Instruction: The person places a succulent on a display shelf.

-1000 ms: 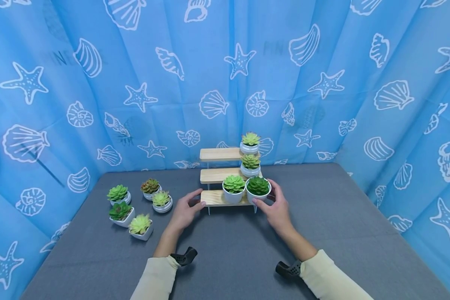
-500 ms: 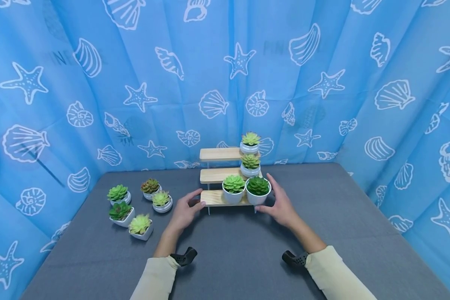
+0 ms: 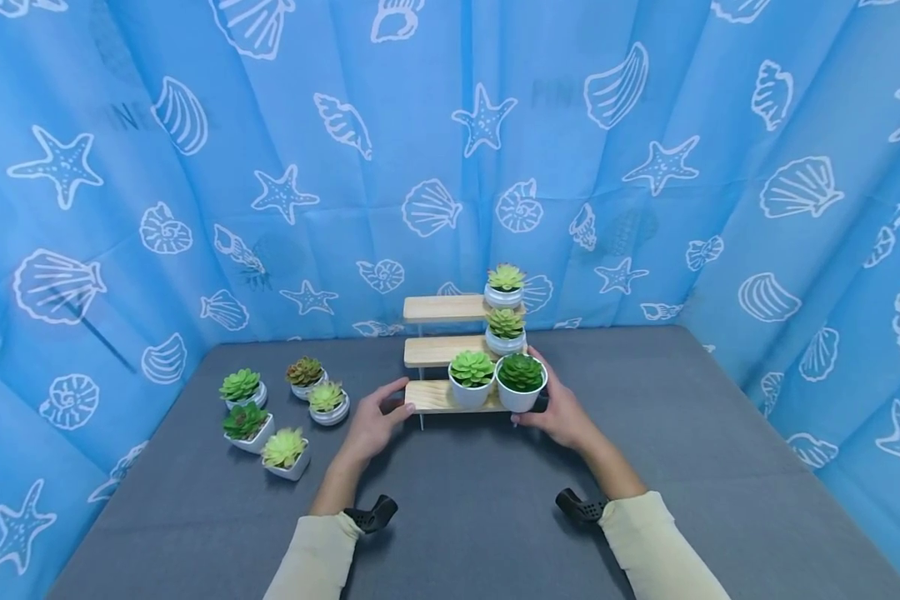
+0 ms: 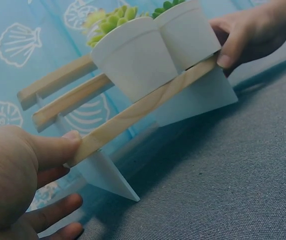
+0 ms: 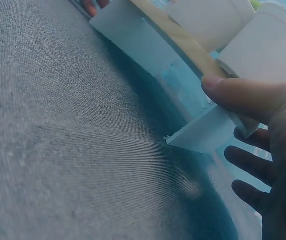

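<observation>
A three-tier wooden plant stand (image 3: pixel 441 308) with pale side supports stands near the curtain. My left hand (image 3: pixel 370 427) holds the left end of its lowest shelf (image 4: pixel 132 112), thumb on the front edge. At the other end my right hand (image 3: pixel 564 415) grips the same shelf, its thumb (image 5: pixel 238 95) pressed to the front corner. On that shelf, a light green potted succulent (image 3: pixel 471 382) sits beside a dark green one (image 3: pixel 521 383) at the right end. Rounder white pots with succulents occupy the right ends of the middle shelf (image 3: pixel 505 332) and top shelf (image 3: pixel 505 287).
Several more succulents in small white pots stand in a group on the grey cloth at left, among them a reddish-brown one (image 3: pixel 306 377) and a pale green one in a square pot (image 3: pixel 286 454). A blue shell-print curtain (image 3: pixel 345 167) hangs behind the table (image 3: pixel 667 450).
My right hand has let go of the dark green potted succulent and moved down to the right end of the lowest shelf. My left hand keeps its hold; the head view has shifted slightly.
</observation>
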{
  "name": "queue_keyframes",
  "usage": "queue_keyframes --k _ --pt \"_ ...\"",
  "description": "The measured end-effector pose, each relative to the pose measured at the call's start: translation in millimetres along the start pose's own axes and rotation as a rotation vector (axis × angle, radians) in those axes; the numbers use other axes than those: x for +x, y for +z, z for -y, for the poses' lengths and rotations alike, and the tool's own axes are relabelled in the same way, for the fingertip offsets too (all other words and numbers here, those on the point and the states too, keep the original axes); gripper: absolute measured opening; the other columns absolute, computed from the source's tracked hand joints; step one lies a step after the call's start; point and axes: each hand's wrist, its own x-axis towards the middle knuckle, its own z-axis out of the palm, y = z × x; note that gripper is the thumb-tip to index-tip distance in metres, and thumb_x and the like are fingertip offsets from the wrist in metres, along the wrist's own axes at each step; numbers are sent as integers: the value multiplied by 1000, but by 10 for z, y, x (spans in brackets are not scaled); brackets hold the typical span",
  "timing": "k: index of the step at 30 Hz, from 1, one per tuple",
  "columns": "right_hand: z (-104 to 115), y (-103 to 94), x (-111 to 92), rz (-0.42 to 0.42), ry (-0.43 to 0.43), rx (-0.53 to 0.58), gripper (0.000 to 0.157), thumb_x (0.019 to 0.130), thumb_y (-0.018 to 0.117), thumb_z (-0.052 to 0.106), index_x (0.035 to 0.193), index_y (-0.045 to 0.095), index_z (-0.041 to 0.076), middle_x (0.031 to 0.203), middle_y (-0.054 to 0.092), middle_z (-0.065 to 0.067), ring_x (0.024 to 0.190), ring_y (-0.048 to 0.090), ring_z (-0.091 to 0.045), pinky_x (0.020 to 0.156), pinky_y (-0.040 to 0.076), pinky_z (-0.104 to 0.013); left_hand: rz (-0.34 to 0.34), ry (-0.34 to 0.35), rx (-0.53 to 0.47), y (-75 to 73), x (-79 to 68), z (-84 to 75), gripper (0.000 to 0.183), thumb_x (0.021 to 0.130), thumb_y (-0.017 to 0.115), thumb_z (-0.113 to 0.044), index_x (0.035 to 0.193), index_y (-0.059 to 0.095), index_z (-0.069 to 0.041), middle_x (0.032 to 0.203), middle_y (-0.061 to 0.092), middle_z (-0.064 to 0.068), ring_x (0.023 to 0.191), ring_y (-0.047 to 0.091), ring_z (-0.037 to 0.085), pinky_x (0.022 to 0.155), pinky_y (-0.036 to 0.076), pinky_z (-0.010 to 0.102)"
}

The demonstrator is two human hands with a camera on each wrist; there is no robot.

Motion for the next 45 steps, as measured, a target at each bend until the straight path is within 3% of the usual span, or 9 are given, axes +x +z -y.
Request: queue_keyframes --k 16,26,35,42,45 --pt "-10 15 36 -20 15 -38 108 71 87 9 156 20 18 145 44 -19 123 50 -39 101 34 -60 -5 7 3 -10 -7 -21 50 93 67 -16 141 53 -12 140 51 14 119 55 31 91 47 49" --pt "-48 -69 51 56 15 -26 104 75 85 14 156 21 23 139 51 -18 109 59 -34 94 42 -57 -7 31 93 -33 -46 -28 49 94 65 -15 141 52 -10 137 53 14 116 56 32 92 47 50" --pt "-77 -170 68 108 -9 -12 102 76 83 8 156 20 19 139 49 -22 112 58 -38 94 42 -58 36 87 155 -154 -314 -10 48 93 65 -7 139 53 -11 131 56 10 112 58 27 92 47 49" --pt "-74 -178 67 126 -15 -11 101 77 82 8 156 20 18 139 49 -23 111 58 -38 93 44 -56 53 151 190 -371 -631 -130 46 92 67 -10 136 57 -16 131 58 2 114 58 23 94 46 48" --pt "-90 -187 57 137 -28 6 100 78 81 7 156 19 15 137 50 -24 110 58 -37 91 45 -56 26 196 219 -501 -738 -189 43 92 67 -12 133 59 -19 128 60 1 112 59 21 91 47 50"
